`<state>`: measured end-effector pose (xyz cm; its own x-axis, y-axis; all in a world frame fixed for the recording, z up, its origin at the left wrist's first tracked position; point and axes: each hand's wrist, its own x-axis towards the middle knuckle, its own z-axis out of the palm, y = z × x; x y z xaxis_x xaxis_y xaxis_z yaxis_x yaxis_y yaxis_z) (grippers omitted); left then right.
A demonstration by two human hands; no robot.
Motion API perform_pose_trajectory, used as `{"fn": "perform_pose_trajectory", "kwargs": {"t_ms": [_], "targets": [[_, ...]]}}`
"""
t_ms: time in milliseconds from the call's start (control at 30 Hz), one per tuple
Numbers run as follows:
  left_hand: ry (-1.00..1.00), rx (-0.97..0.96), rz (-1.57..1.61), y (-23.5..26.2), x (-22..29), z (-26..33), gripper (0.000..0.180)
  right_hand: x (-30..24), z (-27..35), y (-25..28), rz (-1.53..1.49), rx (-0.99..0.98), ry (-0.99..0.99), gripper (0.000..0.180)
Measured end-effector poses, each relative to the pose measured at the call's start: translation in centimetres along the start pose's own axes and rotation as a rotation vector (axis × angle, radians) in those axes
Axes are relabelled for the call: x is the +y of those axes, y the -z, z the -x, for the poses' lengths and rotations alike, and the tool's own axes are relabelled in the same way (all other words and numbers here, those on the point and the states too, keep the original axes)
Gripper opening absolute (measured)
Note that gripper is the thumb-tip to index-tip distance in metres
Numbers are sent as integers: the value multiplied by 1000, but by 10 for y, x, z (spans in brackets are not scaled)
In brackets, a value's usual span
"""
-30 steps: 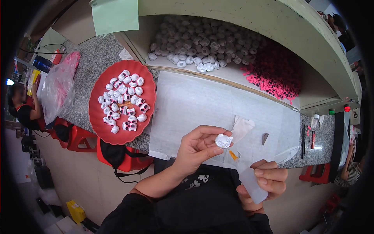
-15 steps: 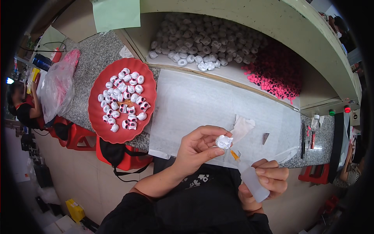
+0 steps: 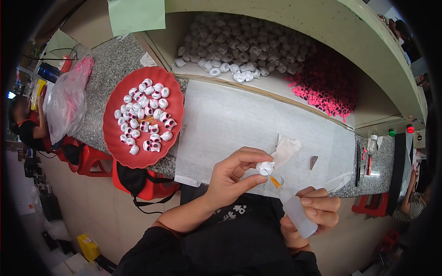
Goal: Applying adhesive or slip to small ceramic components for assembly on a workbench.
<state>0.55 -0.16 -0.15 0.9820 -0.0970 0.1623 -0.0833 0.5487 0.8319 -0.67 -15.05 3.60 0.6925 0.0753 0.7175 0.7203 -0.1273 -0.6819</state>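
My left hand [image 3: 230, 177] pinches a small white figurine head [image 3: 264, 168] between thumb and fingers, above the front of the white work sheet. In my right hand [image 3: 317, 209] is a translucent squeeze bottle [image 3: 299, 216], tilted up to the left. Its orange needle tip [image 3: 276, 182] points at the white head, with the thin needle at or very near the head's underside. Left of my hands, a red scalloped plate [image 3: 142, 161] carries many white heads, several with pink and black faces.
A shelf bin holds a heap of white heads [image 3: 239, 50] and a pile of pink pieces [image 3: 322, 92]. On the sheet [image 3: 216, 119] lie a crumpled tissue [image 3: 286, 149] and a small grey triangular piece [image 3: 313, 162]. Red stools [image 3: 92, 165] stand by the table; another person [image 3: 32, 124] sits far left.
My hands keep nearly the same pose. The white head has turned slightly in my left fingers, and the bottle has shifted a little.
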Motion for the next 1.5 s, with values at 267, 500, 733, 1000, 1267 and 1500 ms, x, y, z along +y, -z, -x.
{"fn": "perform_pose_trajectory", "kwargs": {"t_ms": [267, 500, 733, 1000, 1267, 1500], "targets": [[-32, 8, -98, 1, -1, 0, 30, 1, 5, -4, -6, 95, -40, 42], [-54, 29, -53, 5, 1, -3, 31, 7, -3, 6, 9, 26, -70, 38], [-116, 286, 70, 29, 16, -11, 33, 83, -38, 36, -98, -84, -570, 30], [-131, 332, 89, 30, 18, -11, 35, 174, -89, 9, 968, -429, -52, 31], [-139, 339, 56, 41, 24, -12, 34, 167, -74, 3, 824, -592, -48, 28], [9, 195, 213, 29, 4, -12, 34, 118, -51, -1, 313, -210, -348, 16]]}}
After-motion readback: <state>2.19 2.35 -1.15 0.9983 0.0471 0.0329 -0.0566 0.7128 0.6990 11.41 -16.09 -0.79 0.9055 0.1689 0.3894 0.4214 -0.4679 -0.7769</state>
